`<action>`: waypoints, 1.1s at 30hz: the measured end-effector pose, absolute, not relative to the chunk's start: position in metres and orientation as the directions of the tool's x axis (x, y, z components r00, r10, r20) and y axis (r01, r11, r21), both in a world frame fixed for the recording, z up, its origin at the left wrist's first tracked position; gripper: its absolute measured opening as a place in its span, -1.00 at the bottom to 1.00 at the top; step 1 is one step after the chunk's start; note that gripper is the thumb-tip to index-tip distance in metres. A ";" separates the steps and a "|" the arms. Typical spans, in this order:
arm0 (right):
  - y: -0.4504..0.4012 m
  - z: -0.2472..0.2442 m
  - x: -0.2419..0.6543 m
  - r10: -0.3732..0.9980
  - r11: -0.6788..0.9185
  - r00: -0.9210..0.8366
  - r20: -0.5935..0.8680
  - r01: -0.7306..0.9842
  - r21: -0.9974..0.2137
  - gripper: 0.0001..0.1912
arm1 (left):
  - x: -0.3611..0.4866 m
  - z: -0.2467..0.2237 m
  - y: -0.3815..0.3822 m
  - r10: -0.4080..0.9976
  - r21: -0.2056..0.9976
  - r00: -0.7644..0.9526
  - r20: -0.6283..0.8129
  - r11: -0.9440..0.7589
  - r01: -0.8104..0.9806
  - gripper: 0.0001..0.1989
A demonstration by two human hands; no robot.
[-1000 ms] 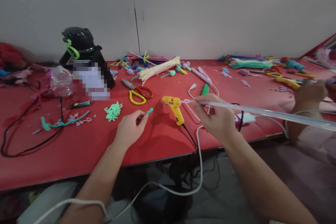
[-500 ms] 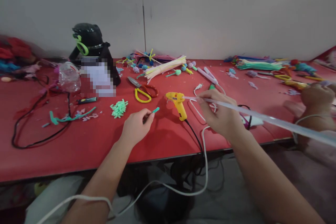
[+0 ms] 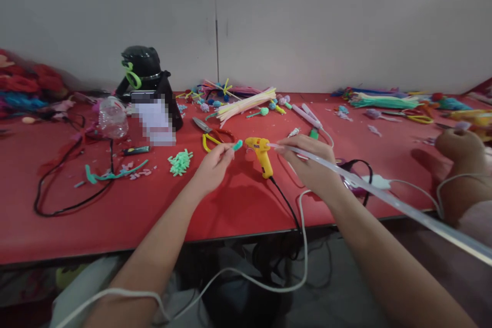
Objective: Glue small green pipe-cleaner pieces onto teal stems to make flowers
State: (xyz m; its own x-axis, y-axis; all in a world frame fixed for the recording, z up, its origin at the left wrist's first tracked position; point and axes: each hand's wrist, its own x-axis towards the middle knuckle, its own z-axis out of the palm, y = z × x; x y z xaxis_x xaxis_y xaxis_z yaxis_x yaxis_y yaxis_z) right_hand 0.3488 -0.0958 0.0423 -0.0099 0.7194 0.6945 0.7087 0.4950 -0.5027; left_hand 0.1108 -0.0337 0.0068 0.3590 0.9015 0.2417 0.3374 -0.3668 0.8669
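My left hand (image 3: 212,168) pinches a short green fuzzy piece (image 3: 237,145), whose tip is close to the nozzle of a yellow glue gun (image 3: 262,156). A long translucent glue stick (image 3: 357,180) runs into the back of the gun, and my right hand (image 3: 313,164) grips it just behind the gun. The gun's handle points down toward the red table (image 3: 238,210), with its black cord trailing over the edge. Left of my left hand lies a pile of cut green pieces (image 3: 180,162). Scissors (image 3: 213,138) with yellow and red handles lie behind my left hand.
A black bottle (image 3: 144,66), a phone (image 3: 156,118) and a clear plastic bottle (image 3: 113,117) stand at the left. Pipe cleaners (image 3: 248,103) lie near the wall. Another person's hand (image 3: 463,148) is at the right. A white cable (image 3: 303,246) hangs across the front edge.
My left hand has moved up and closer to the glue gun's nozzle with the green piece. The camera view has shifted slightly. My right hand still holds the glue stick.
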 end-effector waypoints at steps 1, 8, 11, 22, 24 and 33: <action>-0.095 0.041 0.349 0.713 0.499 -0.020 0.701 0.717 -0.487 -0.86 | 0.117 0.011 -0.025 0.899 0.882 0.365 0.242 -0.361 0.303 -0.74; -0.091 0.031 0.350 0.646 0.475 -0.026 0.763 0.796 -0.375 -0.81 | 0.165 0.021 0.006 0.851 0.935 0.453 0.264 -0.342 0.098 -0.76; -0.089 0.028 0.349 0.623 0.438 -0.032 0.782 0.842 -0.315 -0.78 | 0.168 0.015 0.006 0.846 0.936 0.454 0.279 -0.345 0.068 -0.75; -0.084 0.033 0.348 0.646 0.443 -0.056 0.762 0.840 -0.314 -0.87 | 0.166 0.012 0.006 0.840 0.928 0.459 0.288 -0.363 0.082 -0.73; -0.085 0.033 0.348 0.648 0.465 -0.077 0.758 0.828 -0.314 -0.86 | 0.165 0.010 0.007 0.835 0.925 0.463 0.296 -0.372 0.080 -0.73; -0.082 0.026 0.349 0.602 0.425 -0.044 0.797 0.863 -0.273 -0.78 | 0.163 0.008 0.007 0.815 0.899 0.479 0.327 -0.424 0.107 -0.74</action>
